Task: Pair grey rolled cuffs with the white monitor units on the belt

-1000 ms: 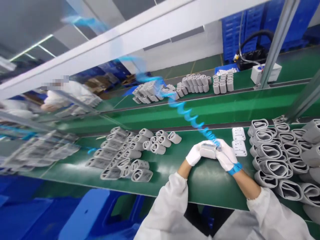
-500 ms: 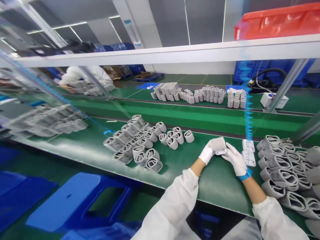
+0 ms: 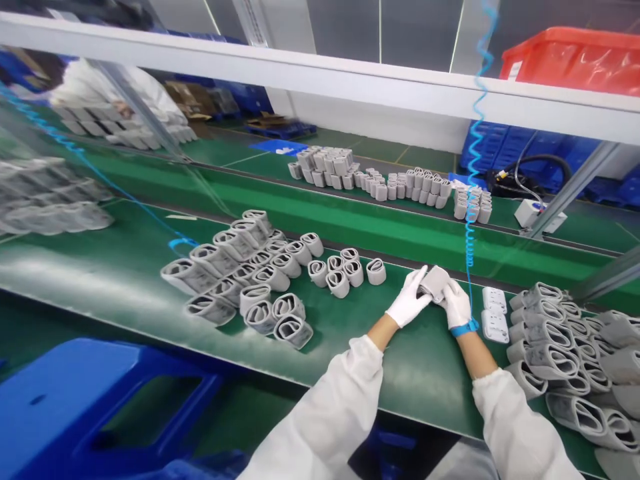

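At our fingertips we have a small grey cuff (image 3: 437, 281), grasped between 2 white-gloved hands: the fingers of our left hand (image 3: 409, 300) press its left side, and those of our right hand (image 3: 457, 308) close on its right and lower edge. So the cuff lies to the right of the left fingers and to the left of the right ones, above the green tabletop (image 3: 400, 380) – both hands touch it, and neither is clearly nearer. It sits tilted, its upper face turned partly toward us; the gloves cover its ends, so we cannot tell for sure which way its long axis runs. Around our right wrist goes a blue strap (image 3: 464, 327), and a coiled blue cord (image 3: 469, 247) hangs down to it. Just beyond that hand, to its right, lie 2 white panels, a far panel (image 3: 494, 300) and a near panel (image 3: 495, 326), with a stack of grey cuffs (image 3: 550, 357) past them. On the other side our left hand is nearer to a lone cuff (image 3: 376, 271), standing apart from a small cluster of cuffs (image 3: 337, 283) – and farther left we see a larger block of cuffs (image 3: 235, 247)
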Tool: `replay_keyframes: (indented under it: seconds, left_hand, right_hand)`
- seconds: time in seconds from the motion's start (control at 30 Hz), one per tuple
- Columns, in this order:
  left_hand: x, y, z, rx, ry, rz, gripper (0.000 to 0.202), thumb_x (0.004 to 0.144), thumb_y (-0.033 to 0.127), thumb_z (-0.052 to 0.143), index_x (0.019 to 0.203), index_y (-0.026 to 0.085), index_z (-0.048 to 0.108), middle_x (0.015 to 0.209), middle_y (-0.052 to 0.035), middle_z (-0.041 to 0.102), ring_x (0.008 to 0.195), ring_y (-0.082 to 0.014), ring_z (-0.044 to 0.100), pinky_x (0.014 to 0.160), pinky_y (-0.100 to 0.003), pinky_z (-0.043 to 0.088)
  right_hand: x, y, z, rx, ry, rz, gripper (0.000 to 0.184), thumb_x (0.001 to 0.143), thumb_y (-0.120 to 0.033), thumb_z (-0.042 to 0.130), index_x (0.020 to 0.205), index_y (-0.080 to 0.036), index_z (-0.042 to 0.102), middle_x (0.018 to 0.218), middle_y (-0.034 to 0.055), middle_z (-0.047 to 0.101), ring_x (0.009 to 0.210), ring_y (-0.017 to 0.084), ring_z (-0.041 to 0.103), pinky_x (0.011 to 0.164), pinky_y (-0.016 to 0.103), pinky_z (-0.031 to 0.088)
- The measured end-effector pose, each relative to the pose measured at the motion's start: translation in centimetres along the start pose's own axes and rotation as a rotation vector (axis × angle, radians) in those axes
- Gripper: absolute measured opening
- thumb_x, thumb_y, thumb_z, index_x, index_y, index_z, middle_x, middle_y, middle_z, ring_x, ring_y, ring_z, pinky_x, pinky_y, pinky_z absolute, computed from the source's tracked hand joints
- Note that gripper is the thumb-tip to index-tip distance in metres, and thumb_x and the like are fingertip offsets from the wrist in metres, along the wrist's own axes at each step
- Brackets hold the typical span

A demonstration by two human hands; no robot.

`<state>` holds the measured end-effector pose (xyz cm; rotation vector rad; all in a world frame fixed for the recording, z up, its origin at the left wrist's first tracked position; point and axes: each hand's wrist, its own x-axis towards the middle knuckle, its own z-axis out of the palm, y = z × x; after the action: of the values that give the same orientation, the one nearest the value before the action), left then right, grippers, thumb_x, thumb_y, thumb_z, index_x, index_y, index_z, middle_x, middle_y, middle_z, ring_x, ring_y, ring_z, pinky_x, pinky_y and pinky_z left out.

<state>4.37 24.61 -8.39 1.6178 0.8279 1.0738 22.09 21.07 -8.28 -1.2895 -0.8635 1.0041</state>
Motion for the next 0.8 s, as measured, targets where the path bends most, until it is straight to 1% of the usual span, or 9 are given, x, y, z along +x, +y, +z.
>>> replay_keyframes:
  seconds: [0.1,0.17,0.27,0.37,0.43,0.53,0.67,0.73,0.8]
  left_hand:
    - [0.1,1.0,-0.6,0.074,-0.083,0.155,0.106,0.083,0.045,0.094,0.173,0.026,0.043,0.18,-0.0172,0.034,0.171,-0.0404,0.029,0.143,-0.056,0.025]
    - [0.2,1.5,-0.6,0.048,-0.101,0.191,0.113,0.077,0.05,0.1,0.172,0.027,0.044,0.179,-0.0168,0.036,0.17,-0.0422,0.03,0.142,-0.057,0.027]
    - [0.3,1.7,-0.5,0.012,-0.06,0.16,0.11,0.073,0.051,0.103,0.168,0.028,0.052,0.166,-0.0156,0.048,0.16,-0.0416,0.045,0.137,-0.057,0.035]
    - [0.4,1.4,-0.4,0.009,0.016,0.105,0.109,0.07,0.047,0.106,0.166,0.031,0.056,0.152,-0.0119,0.054,0.147,-0.0384,0.055,0.132,-0.056,0.043]
    - [0.6,1.2,-0.3,0.024,0.048,0.093,0.11,0.069,0.045,0.107,0.166,0.032,0.056,0.149,-0.0106,0.052,0.145,-0.0377,0.056,0.132,-0.055,0.043]
    - [0.8,0.9,0.0,0.04,0.049,0.099,0.113,0.067,0.044,0.108,0.166,0.033,0.055,0.149,-0.0105,0.051,0.146,-0.0385,0.054,0.133,-0.054,0.042]
    - [1.0,0.2,0.1,-0.033,0.044,0.083,0.14,0.056,0.047,0.112,0.175,0.032,0.041,0.163,-0.0143,0.043,0.155,-0.043,0.047,0.134,-0.056,0.039]
    - [1.1,-0.3,0.0,-0.127,0.074,0.064,0.142,0.06,0.052,0.108,0.178,0.031,0.032,0.172,-0.0181,0.036,0.156,-0.0442,0.047,0.13,-0.059,0.043]
    - [1.4,-0.7,-0.3,-0.235,0.128,0.051,0.126,0.079,0.06,0.095,0.179,0.029,0.026,0.176,-0.0216,0.035,0.155,-0.0428,0.049,0.126,-0.061,0.047]
  right_hand:
    - [0.7,0.0,-0.2,-0.077,0.046,-0.033,0.065,0.078,-0.064,0.08,0.125,-0.019,0.079,0.135,0.0134,0.08,0.132,0.037,0.072,0.108,0.051,0.066]
    - [0.5,-0.3,-0.3,-0.111,0.036,-0.047,0.059,0.078,-0.061,0.082,0.118,-0.018,0.081,0.129,0.0124,0.082,0.128,0.035,0.074,0.109,0.047,0.065]
    - [-0.3,-1.1,-0.1,-0.126,-0.006,-0.028,0.056,0.079,-0.059,0.084,0.119,-0.018,0.082,0.122,0.0112,0.083,0.104,0.031,0.08,0.089,0.042,0.072]
    - [-1.3,-1.5,0.4,-0.106,-0.038,0.003,0.065,0.084,-0.062,0.081,0.133,-0.02,0.078,0.127,0.0108,0.081,0.082,0.026,0.081,0.066,0.039,0.073]
    - [-1.8,-1.5,0.6,-0.073,-0.05,0.004,0.071,0.084,-0.063,0.081,0.141,-0.021,0.075,0.136,0.0109,0.078,0.088,0.027,0.082,0.067,0.04,0.074]
    - [-1.8,-1.2,0.7,-0.038,-0.053,-0.016,0.078,0.08,-0.065,0.084,0.144,-0.022,0.072,0.145,0.012,0.074,0.108,0.032,0.081,0.078,0.043,0.075]
    - [-1.0,-0.8,1.0,-0.114,-0.019,-0.06,0.078,0.08,-0.068,0.081,0.14,-0.018,0.073,0.135,0.0159,0.079,0.108,0.033,0.081,0.084,0.045,0.073]
    - [-0.1,-1.1,1.2,-0.196,0.003,-0.097,0.073,0.084,-0.07,0.076,0.132,-0.015,0.076,0.12,0.0167,0.083,0.099,0.032,0.082,0.082,0.046,0.072]
    - [1.3,-2.1,1.6,-0.306,0.024,-0.15,0.068,0.091,-0.072,0.067,0.125,-0.014,0.077,0.11,0.0162,0.084,0.092,0.031,0.081,0.081,0.047,0.07]
